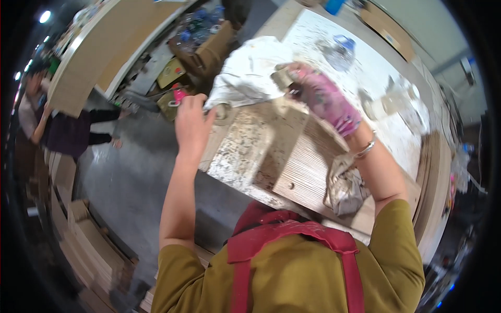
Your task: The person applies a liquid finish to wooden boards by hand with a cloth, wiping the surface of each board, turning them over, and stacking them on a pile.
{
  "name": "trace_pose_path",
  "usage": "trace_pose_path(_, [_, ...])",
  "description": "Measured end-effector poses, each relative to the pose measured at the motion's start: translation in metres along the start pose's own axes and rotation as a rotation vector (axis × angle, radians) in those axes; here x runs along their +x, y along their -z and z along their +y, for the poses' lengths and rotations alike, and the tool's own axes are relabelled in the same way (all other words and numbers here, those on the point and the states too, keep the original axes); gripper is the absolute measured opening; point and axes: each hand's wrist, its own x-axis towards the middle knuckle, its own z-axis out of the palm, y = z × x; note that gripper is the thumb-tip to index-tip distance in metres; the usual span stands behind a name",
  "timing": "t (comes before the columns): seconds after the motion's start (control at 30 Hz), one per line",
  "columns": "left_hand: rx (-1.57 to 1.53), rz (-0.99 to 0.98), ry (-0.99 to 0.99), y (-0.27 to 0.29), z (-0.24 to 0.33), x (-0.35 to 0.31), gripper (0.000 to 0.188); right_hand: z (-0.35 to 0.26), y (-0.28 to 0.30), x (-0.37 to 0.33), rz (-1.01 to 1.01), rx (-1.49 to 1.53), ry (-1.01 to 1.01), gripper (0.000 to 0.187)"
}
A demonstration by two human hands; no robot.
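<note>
My left hand (192, 128), bare, is past the table's left edge with its fingers curled. At its fingertips is a small pink-red object (179, 94), blurred, which it seems to grip. Near the left thumb, a small round beige-grey container (223, 111) stands at the table edge. My right hand (329, 99) wears a pink glove stained with grey. Its fingers close on a small beige-grey piece (282, 79), too blurred to name, above a wood-grain board (308, 164). A smeared pale panel (245, 138) lies beside that board. A white cloth (250, 68) is bunched behind them.
A crumpled dirty cloth (347, 185) lies under my right forearm. Clear plastic bottles (340, 55) and a cloudy jar (389, 103) stand on the white sheet. A cardboard box (209, 49) holds several bottles. Another person (68, 128) carries a large panel (86, 65) at left.
</note>
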Motion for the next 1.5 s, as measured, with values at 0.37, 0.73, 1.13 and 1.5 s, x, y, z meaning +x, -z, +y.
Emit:
trace_pose_path(0.37, [-0.682,-0.450,-0.880,-0.030,0.241,-0.073,0.048,-0.006,0.077,-0.077,0.272,-0.810,0.198,0.037])
trace_pose_path(0.73, [-0.593,-0.613,-0.913,-0.049,0.239,-0.089,0.054,0.004,0.069,-0.062,0.245,-1.154,0.314,0.032])
trace_pose_path(1.13, [-0.543,-0.804,-0.910,-0.043,0.248,-0.087,0.056,-0.009,0.123,-0.161,0.338,-1.114,0.194,0.030])
trace_pose_path(1.5, [-0.246,-0.821,-0.788,-0.029,0.266,-0.096,0.054,-0.012,0.212,-0.316,0.474,-1.263,0.144,0.030])
